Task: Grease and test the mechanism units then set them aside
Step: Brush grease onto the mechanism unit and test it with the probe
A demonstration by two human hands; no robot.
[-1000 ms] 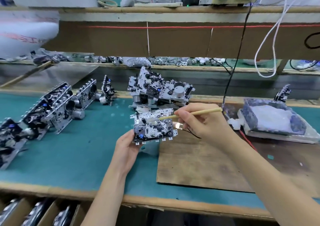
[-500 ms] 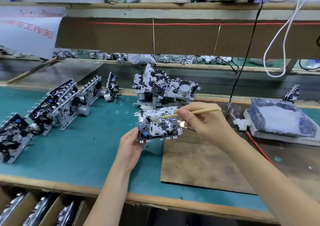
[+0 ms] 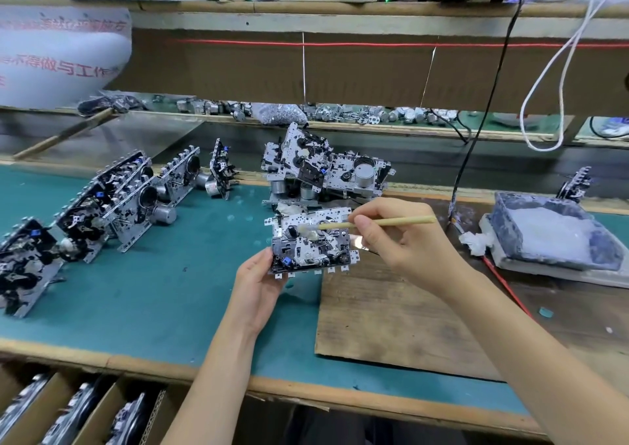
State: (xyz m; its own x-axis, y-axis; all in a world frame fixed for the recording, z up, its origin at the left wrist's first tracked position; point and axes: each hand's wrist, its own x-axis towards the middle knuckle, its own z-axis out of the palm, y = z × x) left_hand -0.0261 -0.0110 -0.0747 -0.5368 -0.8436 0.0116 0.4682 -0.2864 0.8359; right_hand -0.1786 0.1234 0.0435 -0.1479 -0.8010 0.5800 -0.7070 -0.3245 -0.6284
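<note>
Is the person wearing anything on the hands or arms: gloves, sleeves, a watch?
Nothing worn shows. The left hand and right hand are bare, no gloves, no rings on the visible fingers. Both forearms are bare to the frame edge: no sleeve, watch or strap.

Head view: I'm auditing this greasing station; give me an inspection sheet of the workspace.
Surface: teal bench mat, worn cardboard sheet at right.
Job's things: mechanism unit in hand; grease swab tip on it; grease tray right; unit pile behind; unit row left.
Clutter: crumpled tissue by tray.
Hands: left hand grips the unit; right hand pinches the swab.
Cables: black cable and white cable hang from shelf; red wire on bench.
Surroundings: boxes of units below the bench edge.
</note>
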